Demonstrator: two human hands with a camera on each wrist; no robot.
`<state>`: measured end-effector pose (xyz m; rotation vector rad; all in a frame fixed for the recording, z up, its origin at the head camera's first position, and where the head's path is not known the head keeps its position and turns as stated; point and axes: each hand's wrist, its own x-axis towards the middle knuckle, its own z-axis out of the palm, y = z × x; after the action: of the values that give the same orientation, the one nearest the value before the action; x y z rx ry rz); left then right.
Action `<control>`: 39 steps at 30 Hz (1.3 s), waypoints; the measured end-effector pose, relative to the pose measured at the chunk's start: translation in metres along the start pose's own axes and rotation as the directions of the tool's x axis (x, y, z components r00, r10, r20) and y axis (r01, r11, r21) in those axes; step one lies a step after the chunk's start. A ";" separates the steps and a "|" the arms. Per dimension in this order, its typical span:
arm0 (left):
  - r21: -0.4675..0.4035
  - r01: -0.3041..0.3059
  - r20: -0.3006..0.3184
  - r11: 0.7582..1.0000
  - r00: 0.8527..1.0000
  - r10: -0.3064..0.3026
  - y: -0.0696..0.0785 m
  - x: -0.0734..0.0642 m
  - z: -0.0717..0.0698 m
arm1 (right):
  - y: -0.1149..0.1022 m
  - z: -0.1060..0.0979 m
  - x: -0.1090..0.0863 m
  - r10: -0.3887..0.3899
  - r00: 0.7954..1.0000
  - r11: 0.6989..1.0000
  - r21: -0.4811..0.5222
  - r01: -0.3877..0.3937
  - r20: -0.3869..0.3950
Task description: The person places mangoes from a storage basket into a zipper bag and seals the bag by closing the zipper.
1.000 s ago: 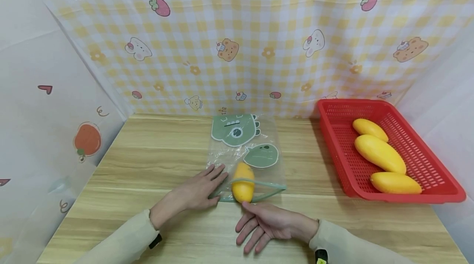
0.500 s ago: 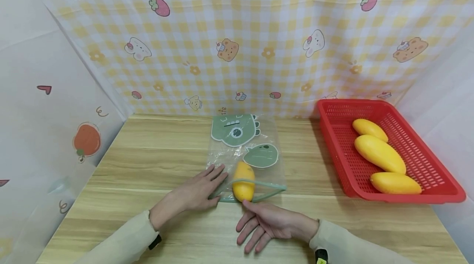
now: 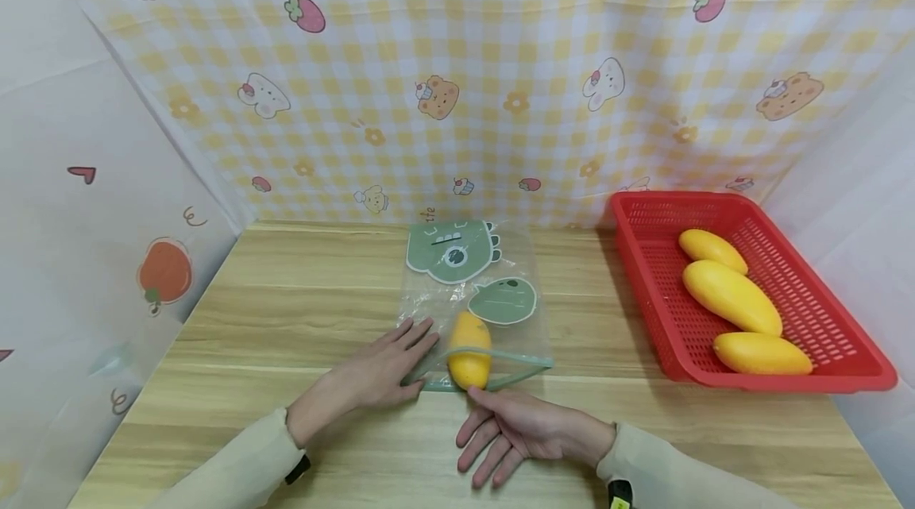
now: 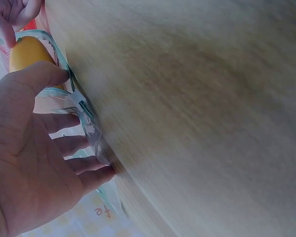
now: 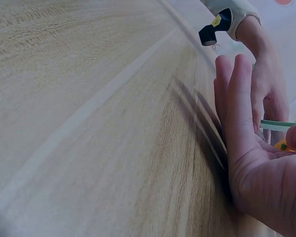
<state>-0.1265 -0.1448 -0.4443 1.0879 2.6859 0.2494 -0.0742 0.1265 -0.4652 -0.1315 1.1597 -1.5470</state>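
A clear zip bag (image 3: 507,338) with green cartoon prints lies flat on the table, its green-edged mouth toward me. A yellow mango (image 3: 469,358) sits in that mouth, its near end sticking out past the upper lip. My left hand (image 3: 379,370) rests with fingers spread on the bag's left edge; in the left wrist view its fingertips (image 4: 101,177) touch the plastic. At the mango's near end is my right hand (image 3: 525,433), thumb tip against the fruit. The other fingers extend loosely, palm turned sideways, and hold nothing.
On the right stands a red plastic basket (image 3: 646,310) with three yellow mangoes (image 3: 732,296) inside. A yellow checked cloth (image 3: 322,136) hangs behind the wooden table (image 3: 300,287), and pale sheets close off both sides.
Both hands, the bag and the mango stay in place. Only the head view has shifted very slightly.
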 end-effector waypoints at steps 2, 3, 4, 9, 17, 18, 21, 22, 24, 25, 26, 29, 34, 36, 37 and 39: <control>0.001 0.001 -0.002 1.000 1.000 -0.001 0.000 0.000 0.001 | 0.000 0.000 0.000 -0.001 1.000 1.000 -0.002 0.001 0.001; 0.002 0.001 -0.003 1.000 1.000 -0.001 -0.001 0.000 0.002 | 0.000 0.000 0.000 -0.002 1.000 1.000 -0.003 0.002 0.002; 0.003 0.002 -0.004 1.000 1.000 -0.002 -0.001 0.000 0.002 | 0.000 -0.001 0.000 -0.002 1.000 1.000 -0.004 0.002 0.003; 0.001 0.008 -0.003 1.000 1.000 -0.008 0.000 0.000 0.001 | 0.000 -0.001 0.001 -0.006 1.000 1.000 -0.011 0.006 0.006; -0.009 0.007 -0.005 1.000 1.000 -0.007 0.000 -0.002 0.000 | 0.000 -0.001 0.000 -0.005 1.000 1.000 -0.013 0.005 0.002; -0.010 0.007 -0.005 1.000 1.000 -0.007 0.000 -0.002 0.001 | 0.000 0.000 0.000 -0.005 1.000 1.000 -0.013 0.005 0.000; -0.008 0.004 -0.006 1.000 1.000 -0.004 0.000 -0.001 0.001 | 0.001 0.000 0.000 -0.007 1.000 1.000 -0.017 0.007 -0.003; -0.006 0.003 -0.007 1.000 1.000 -0.003 0.000 -0.001 0.002 | 0.001 0.000 0.000 -0.008 1.000 1.000 -0.018 0.008 -0.005; -0.003 0.004 -0.009 1.000 1.000 -0.004 -0.001 -0.001 0.002 | 0.001 0.000 0.000 -0.008 1.000 1.000 -0.019 0.008 -0.006; -0.002 0.004 -0.010 1.000 1.000 -0.004 -0.001 -0.001 0.002 | 0.001 0.000 0.000 -0.008 1.000 1.000 -0.020 0.008 -0.007; -0.001 0.005 -0.010 1.000 1.000 -0.005 -0.001 -0.001 0.002 | 0.001 0.000 0.000 -0.008 1.000 1.000 -0.020 0.008 -0.008; 0.001 0.006 -0.010 1.000 1.000 -0.006 -0.001 -0.001 0.003 | 0.001 0.000 0.000 -0.008 1.000 1.000 -0.018 0.008 -0.010; 0.004 0.001 -0.013 1.000 1.000 -0.001 -0.002 -0.001 0.004 | 0.001 0.000 0.000 -0.011 1.000 1.000 -0.019 0.011 -0.013; 0.005 0.001 -0.014 1.000 1.000 -0.001 -0.002 -0.001 0.004 | 0.001 0.000 0.000 -0.012 1.000 1.000 -0.019 0.012 -0.013; 0.006 0.001 -0.015 1.000 1.000 -0.001 -0.002 -0.001 0.004 | 0.001 0.000 0.000 -0.012 1.000 1.000 -0.017 0.011 -0.014; 0.006 0.001 -0.015 1.000 1.000 -0.001 -0.002 -0.001 0.005 | 0.000 0.000 0.000 -0.011 1.000 1.000 -0.017 0.010 -0.015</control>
<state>-0.1262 -0.1464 -0.4495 1.0900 2.7021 0.2506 -0.0738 0.1263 -0.4655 -0.1375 1.1854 -1.5502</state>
